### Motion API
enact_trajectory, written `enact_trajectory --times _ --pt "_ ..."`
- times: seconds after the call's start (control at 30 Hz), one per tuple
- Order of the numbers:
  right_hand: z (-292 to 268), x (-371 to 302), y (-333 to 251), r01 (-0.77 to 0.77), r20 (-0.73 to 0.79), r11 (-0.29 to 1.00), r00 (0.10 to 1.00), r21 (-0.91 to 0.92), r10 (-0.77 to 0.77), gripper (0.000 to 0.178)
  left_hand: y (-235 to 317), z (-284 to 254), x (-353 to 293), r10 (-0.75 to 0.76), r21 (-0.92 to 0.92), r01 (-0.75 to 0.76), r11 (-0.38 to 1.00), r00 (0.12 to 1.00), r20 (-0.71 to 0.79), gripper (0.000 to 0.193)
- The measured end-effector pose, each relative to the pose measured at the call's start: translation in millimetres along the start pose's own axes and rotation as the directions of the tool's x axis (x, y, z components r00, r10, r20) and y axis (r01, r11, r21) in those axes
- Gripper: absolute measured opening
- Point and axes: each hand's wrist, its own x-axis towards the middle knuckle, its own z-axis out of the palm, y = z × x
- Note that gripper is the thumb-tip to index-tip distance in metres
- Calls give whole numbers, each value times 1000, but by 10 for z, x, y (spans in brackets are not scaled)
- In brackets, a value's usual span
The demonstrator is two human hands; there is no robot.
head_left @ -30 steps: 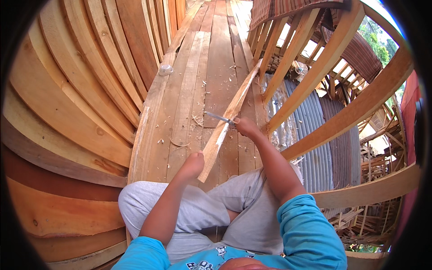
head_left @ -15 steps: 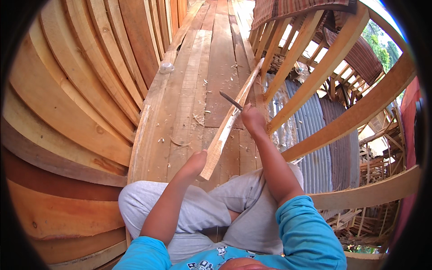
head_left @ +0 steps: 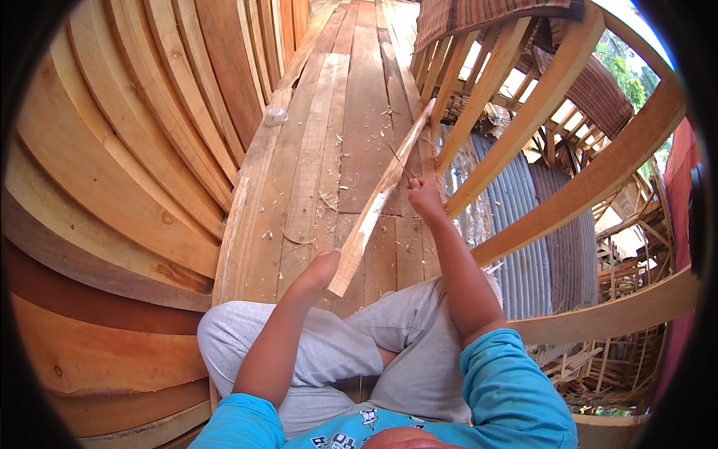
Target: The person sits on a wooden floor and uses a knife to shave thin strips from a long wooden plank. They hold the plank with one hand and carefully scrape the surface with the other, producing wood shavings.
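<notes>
A long wooden pole (head_left: 374, 208) slants from near my crossed legs up to the far right, its far end by the railing's foot. My left hand (head_left: 321, 271) is closed around its near end. Pale, freshly cut wood shows along part of its length. In my right hand (head_left: 425, 196) is a knife (head_left: 399, 158), its thin dark blade lying against the pole beyond the middle. The fingers are wrapped round the handle, which they mostly hide.
Wood shavings (head_left: 327, 200) lie scattered over the plank floor (head_left: 310, 157). A small clear plastic container (head_left: 275, 117) sits at the left floor edge. Upright boards (head_left: 120, 179) wall the left side. Wooden railing slats (head_left: 516, 112) rise on the right, with corrugated metal sheets (head_left: 516, 224) beyond and below.
My right hand and the knife have moved slightly to the right, and the blade is turned more edge-on. The pole's near end has shifted slightly left with my left hand.
</notes>
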Motion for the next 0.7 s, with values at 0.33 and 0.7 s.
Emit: enact_trajectory --times 0.33,0.7 --pt "-79 -487 -617 155 363 961 930 -228 -64 63 -56 -48 20 3 33 -3 999 1000 -12 48" --pt "-177 -302 -488 -604 891 789 415 116 186 61 -80 -43 -25 14 64 -11 998 999 -41 48"
